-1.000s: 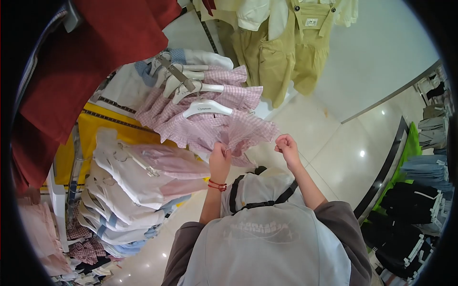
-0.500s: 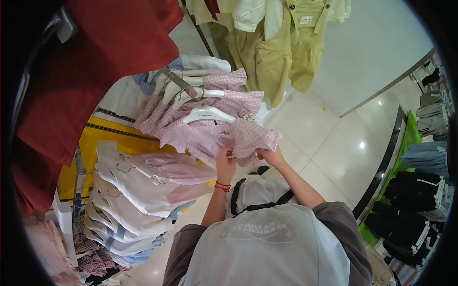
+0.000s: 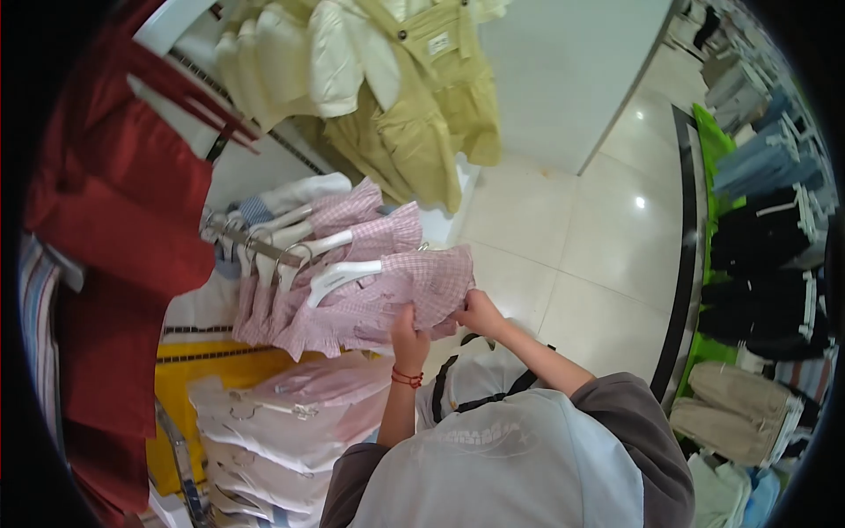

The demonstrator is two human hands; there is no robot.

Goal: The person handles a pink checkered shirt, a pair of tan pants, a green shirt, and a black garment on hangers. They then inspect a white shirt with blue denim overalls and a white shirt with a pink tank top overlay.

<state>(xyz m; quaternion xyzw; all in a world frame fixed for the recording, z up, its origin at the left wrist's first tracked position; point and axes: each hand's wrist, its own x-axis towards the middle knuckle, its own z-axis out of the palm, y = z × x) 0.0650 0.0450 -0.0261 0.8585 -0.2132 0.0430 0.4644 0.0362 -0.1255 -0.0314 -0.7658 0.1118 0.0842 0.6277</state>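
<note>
A pink gingham top [image 3: 374, 295] with ruffled sleeves hangs on a white hanger [image 3: 345, 275] at the front of a metal rail. My left hand [image 3: 408, 341] pinches its fabric below the sleeve, fingers closed. On the garment's right edge my right hand [image 3: 480, 313] grips the cloth near the ruffle, fingers also closed. Between my hands the fabric is stretched slightly. Just behind it hang more pink gingham tops [image 3: 403, 227] on white hangers. A red cord bracelet [image 3: 406, 379] circles my left wrist.
Olive pinafore dresses [image 3: 405, 145] hang at the upper middle. Large red garments [image 3: 106, 290] fill the left side. White tops [image 3: 273, 440] hang below, by a yellow panel [image 3: 180, 378]. Folded or hung trousers [image 3: 757, 299] line the right, across the tiled floor [image 3: 590, 290].
The view has turned, so the rail and red garments appear farther left and the trousers show more. Both hands stay closed on the pink top, whose sleeve now sits higher over my left hand.
</note>
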